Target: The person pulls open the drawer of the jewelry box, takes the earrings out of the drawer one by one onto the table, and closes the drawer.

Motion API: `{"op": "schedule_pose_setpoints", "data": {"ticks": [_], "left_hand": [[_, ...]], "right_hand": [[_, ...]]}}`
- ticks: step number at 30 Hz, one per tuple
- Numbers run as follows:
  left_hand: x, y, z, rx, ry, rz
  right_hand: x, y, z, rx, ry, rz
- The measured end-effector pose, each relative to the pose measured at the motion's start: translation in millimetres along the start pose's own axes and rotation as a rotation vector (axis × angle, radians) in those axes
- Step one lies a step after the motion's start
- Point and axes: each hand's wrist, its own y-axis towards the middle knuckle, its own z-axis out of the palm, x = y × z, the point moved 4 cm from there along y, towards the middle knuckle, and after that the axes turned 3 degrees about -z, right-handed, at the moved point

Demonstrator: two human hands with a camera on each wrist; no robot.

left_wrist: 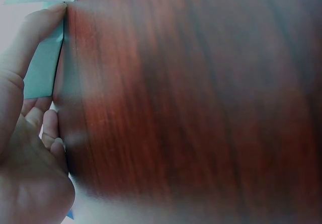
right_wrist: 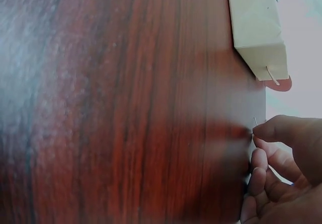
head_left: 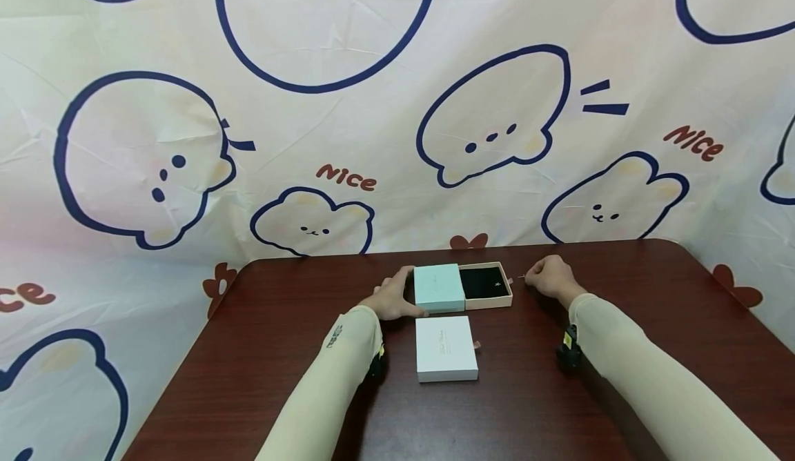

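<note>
Left hand [head_left: 391, 298] grips the turquoise box [head_left: 437, 285]; right of it, right hand [head_left: 551, 276] pinches a thin trinket [head_left: 522, 277], light, I judge, best held endwise.

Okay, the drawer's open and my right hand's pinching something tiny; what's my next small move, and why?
Probably move your right hand left over the black lining, since the tiny thin item it pinches is just outside the open drawer, a small pale piece lies on that lining, and your left hand holds the blue box.
</note>
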Motion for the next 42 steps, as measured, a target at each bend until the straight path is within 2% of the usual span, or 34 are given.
{"op": "schedule_pose_setpoints", "data": {"ticks": [12,21,29,36,42], "left_hand": [[2.0,2.1,1.2,-0.004,0.002,-0.006],[2.0,0.7,0.4,0.006,-0.005,0.001],[4.4,4.3,2.6,0.013,-0.003,-0.009],[-1.9,-2.2,1.7,0.007,-0.015,0.005],[0.3,-1.3,1.5,0.011,-0.012,0.007]], "right_hand": [[0,-5,-1.5,0.006,-0.003,-0.077],[-4,-1,-3.8,0.026,0.007,-0.129],[-2,-3,-10.3,0.072,0.033,-0.110],[8,-9,-15.7,0.041,0.047,-0.137],[15,-8,-19.2,0.000,0.056,-0.186]]}}
